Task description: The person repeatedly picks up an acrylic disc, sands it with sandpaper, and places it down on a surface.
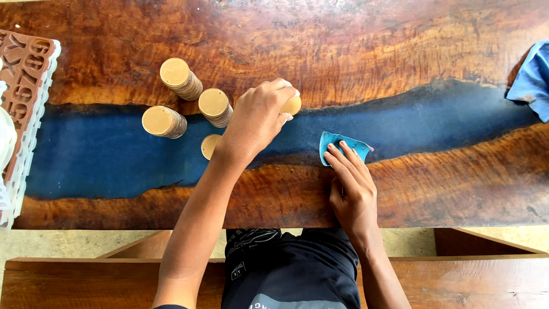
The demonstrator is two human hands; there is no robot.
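- Left hand (260,117) curled over a round wooden disc (292,105), fingers closed on its rim, at the seam of blue resin and brown wood.
- Right hand (351,186) pressed flat, fingers spread, on a blue sanding sheet (343,144) just beside; nothing gripped.
- Judged mid-pick: disc in hand, abrasive pinned ready.
- Next, likely: disc brought across onto the sheet, kept level.
- Stacks of discs (183,100) on the table (400,51), left.

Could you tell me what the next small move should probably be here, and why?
Probably lift the wooden disc toward the blue sandpaper. The left hand grips the disc over the table, while the right hand presses the sandpaper flat; three disc stacks stand to the left.
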